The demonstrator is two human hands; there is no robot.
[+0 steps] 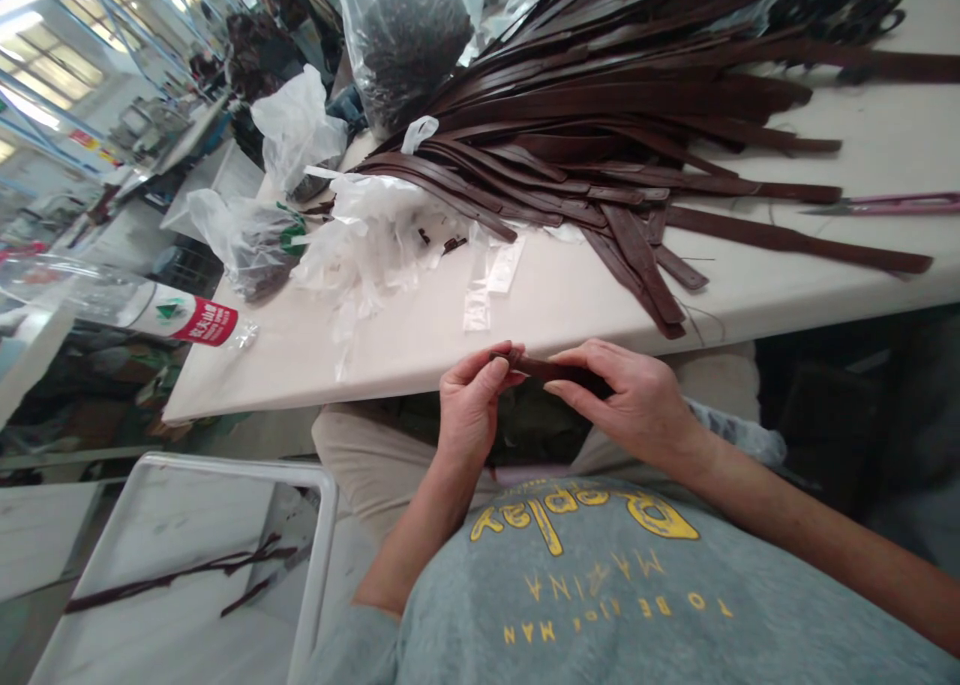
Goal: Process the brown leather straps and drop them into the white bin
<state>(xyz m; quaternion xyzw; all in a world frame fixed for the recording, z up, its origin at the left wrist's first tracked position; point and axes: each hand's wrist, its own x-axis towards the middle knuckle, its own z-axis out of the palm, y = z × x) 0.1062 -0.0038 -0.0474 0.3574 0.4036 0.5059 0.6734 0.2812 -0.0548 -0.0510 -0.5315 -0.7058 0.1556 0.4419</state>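
Observation:
Between my two hands, just off the table's front edge, I hold a dark brown leather strap [551, 368]. My left hand [472, 390] pinches one end of it between thumb and fingers. A short way along the strap, my right hand [626, 390] is closed round it, thumb underneath. The stretch between the hands shows, while the part inside my right palm is hidden. Beyond my hands lies a large fanned pile of similar brown straps [585, 110] on the white table [397, 355]. Clear plastic slips [487, 285] lie near my left hand.
Purple-handled thread snips [892, 204] lie at the right. Crumpled plastic bags [367, 235] and a filled clear bag [409, 40] sit at the left and back. A plastic bottle [142, 305] is at the left edge. Below it, a white tray [326, 525] holds several straps.

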